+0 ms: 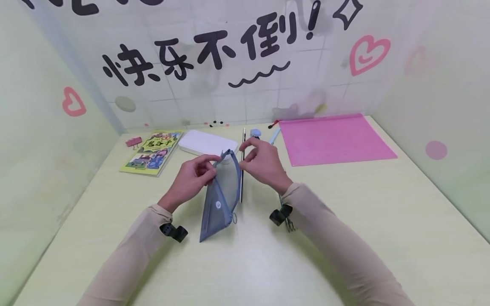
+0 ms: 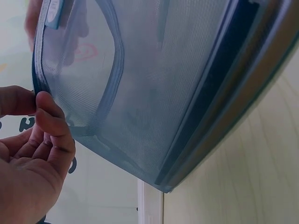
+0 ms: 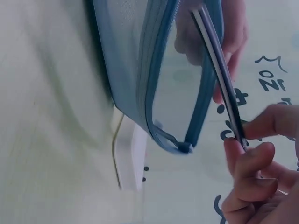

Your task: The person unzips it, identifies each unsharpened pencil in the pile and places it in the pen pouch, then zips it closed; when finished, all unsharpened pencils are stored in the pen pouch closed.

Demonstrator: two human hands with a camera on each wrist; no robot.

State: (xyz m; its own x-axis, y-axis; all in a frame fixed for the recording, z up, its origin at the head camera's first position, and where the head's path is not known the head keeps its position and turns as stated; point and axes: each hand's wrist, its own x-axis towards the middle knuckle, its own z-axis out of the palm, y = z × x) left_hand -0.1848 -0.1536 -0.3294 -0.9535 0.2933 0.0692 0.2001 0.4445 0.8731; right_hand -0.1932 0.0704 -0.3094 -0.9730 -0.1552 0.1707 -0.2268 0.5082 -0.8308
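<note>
Centrally on the table (image 1: 344, 221), a blue mesh pouch (image 1: 221, 193) stands tilted, its lower corner on the tabletop and its open mouth raised. Left hand (image 1: 193, 176) pinches the pouch's upper edge between thumb and fingers. Right hand (image 1: 262, 163) pinches a pencil (image 1: 242, 170) near its upper part; the pencil runs just beside the pouch's right edge. Behind them lie a white case (image 1: 206, 143), a picture book (image 1: 153, 152), a pink clip (image 1: 133, 142) and a pink folder (image 1: 333, 138).

Head view looks down; wrist views closely share the pouch (image 1: 220, 195).
</note>
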